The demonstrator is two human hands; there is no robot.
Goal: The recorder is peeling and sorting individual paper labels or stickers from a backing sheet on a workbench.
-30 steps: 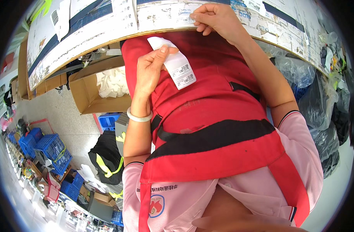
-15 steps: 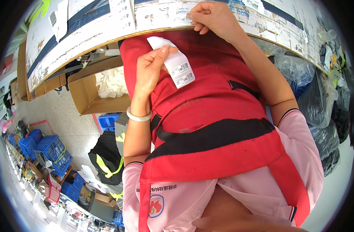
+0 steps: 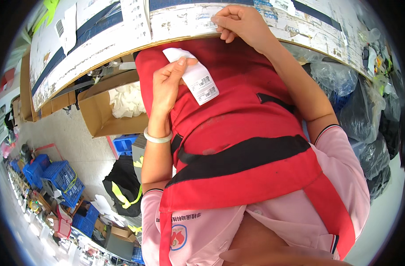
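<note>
My left hand (image 3: 168,84) pinches a strip of white barcode labels (image 3: 201,84) between thumb and fingers. The strip hangs over the red apron (image 3: 238,88), its printed end toward me. At the table's near edge, my right hand (image 3: 244,26) is closed in a pinch, fingertips at the corner of a small whitish barcode label (image 3: 205,27) on the tabletop. Whether the fingertips grip that label or something thinner is hidden.
The worn white table (image 3: 176,33) crosses the top, with more label sheets (image 3: 135,20) on it. Below left stands an open cardboard box (image 3: 94,113) of white scraps. Blue crates (image 3: 63,177) lie farther left. Clear plastic bags (image 3: 362,111) are piled at right.
My left hand and the label strip have shifted slightly left and down. The right hand stays pinched at the table edge, a little lower in view.
</note>
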